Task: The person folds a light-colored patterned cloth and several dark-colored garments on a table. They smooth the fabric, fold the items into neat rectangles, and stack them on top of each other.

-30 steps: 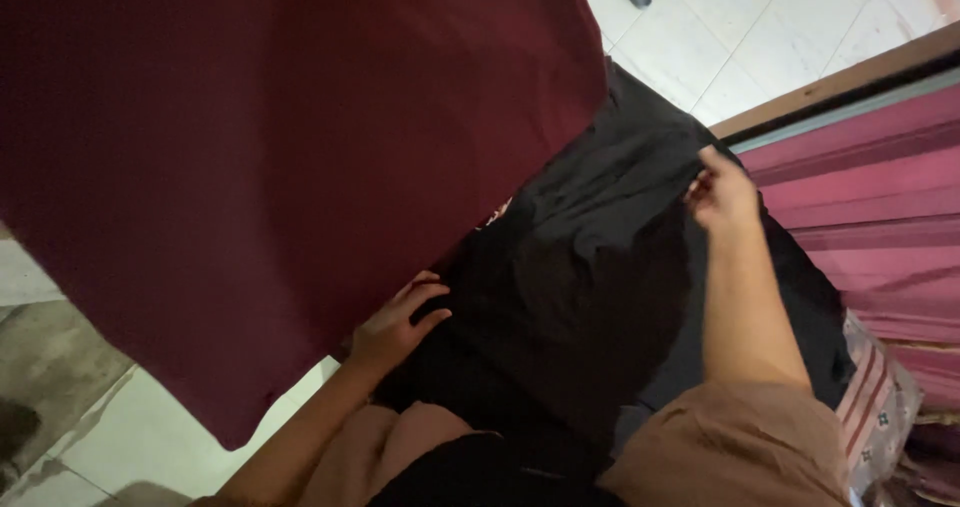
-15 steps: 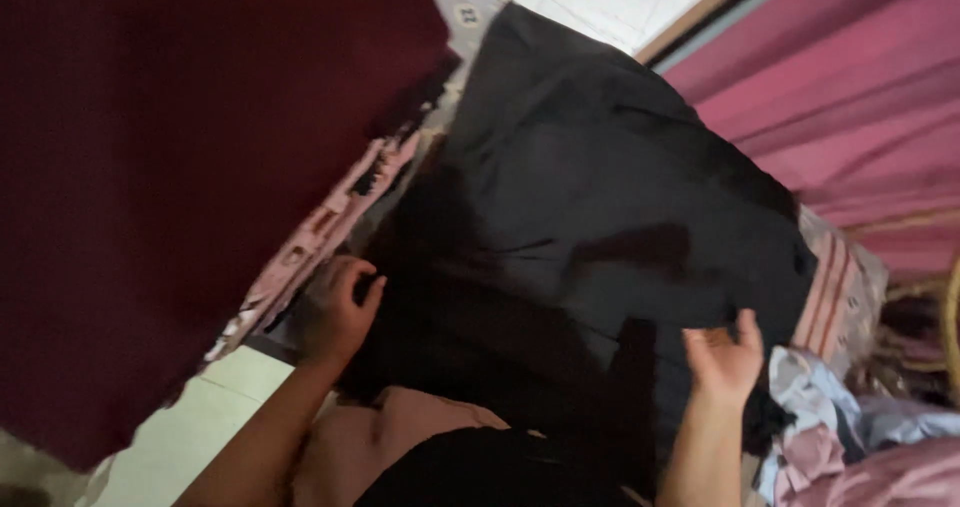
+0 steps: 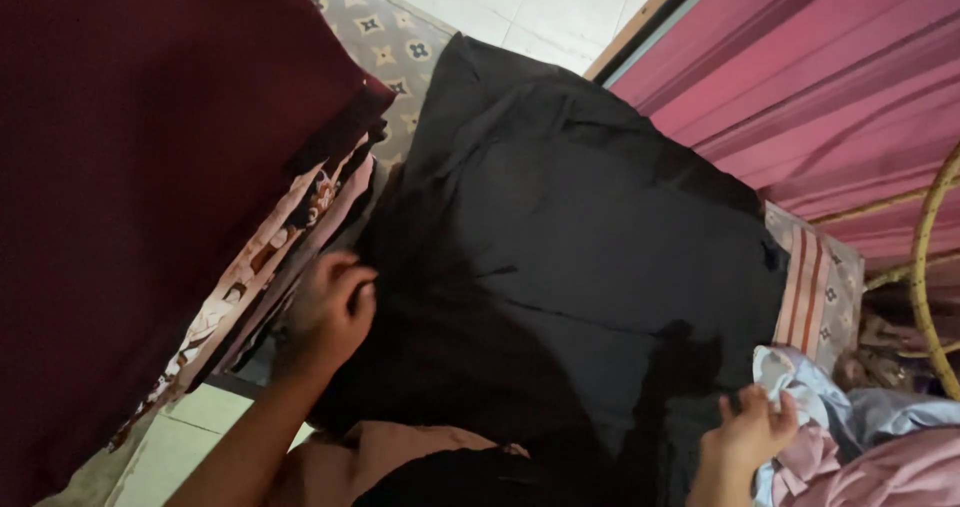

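Note:
A large black garment [image 3: 580, 237] lies spread flat across a patterned cloth-covered surface in front of me. My left hand [image 3: 325, 312] grips the garment's left edge, fingers curled into the fabric next to hanging floral cloth. My right hand [image 3: 752, 429] rests on the garment's lower right corner, fingers closed on the black fabric, right beside a pale blue and white cloth [image 3: 800, 377]. Both forearms reach in from the bottom of the view.
A big maroon cloth [image 3: 130, 167] hangs at the left, covering floral fabric [image 3: 290, 237] beneath it. Pink striped fabric [image 3: 820, 87] fills the upper right. A striped pillow [image 3: 815, 287], a yellow curved rod [image 3: 925, 257] and a heap of clothes [image 3: 880, 447] sit at the right. Tiled floor [image 3: 540, 7] shows behind.
My view has swung so the maroon cloth sits further left. My right hand came down from the garment's far edge to its near right corner. My left hand stayed on the left edge.

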